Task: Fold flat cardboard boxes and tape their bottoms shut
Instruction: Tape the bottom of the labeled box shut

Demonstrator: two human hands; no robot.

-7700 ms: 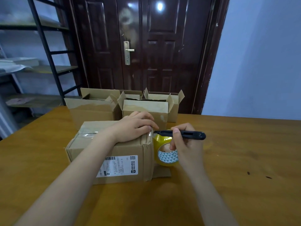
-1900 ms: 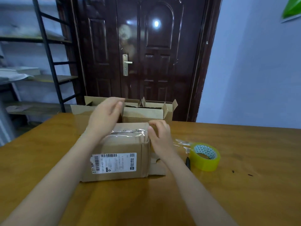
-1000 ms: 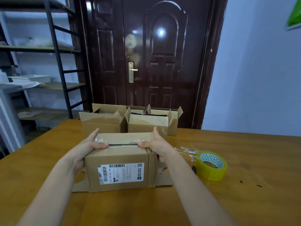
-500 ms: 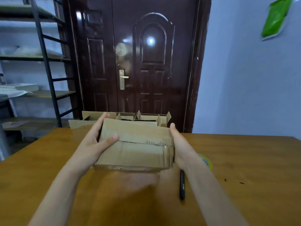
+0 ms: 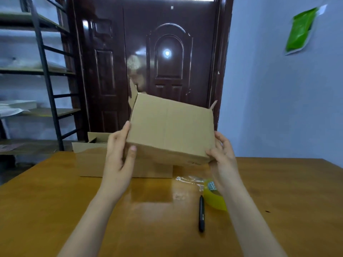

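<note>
I hold a brown cardboard box (image 5: 170, 128) up in the air above the wooden table (image 5: 55, 210), tilted, with a plain side facing me and its open flaps pointing away toward the door. My left hand (image 5: 119, 156) grips its left end, thumb on the near face. My right hand (image 5: 221, 158) grips the lower right corner. On the table under my right wrist lie a yellowish roll of clear tape (image 5: 214, 198), partly hidden, and a black cutter (image 5: 201, 213).
Folded open-topped boxes (image 5: 89, 158) stand at the table's far edge behind the held one. A loose strip of clear tape (image 5: 187, 179) lies near the roll. A dark door stands behind, and a metal shelf rack (image 5: 46, 75) at left.
The box has been lifted higher off the table and turned over further, its flaps now pointing away. Both hands rose with it, uncovering the tape roll and the whole cutter.
</note>
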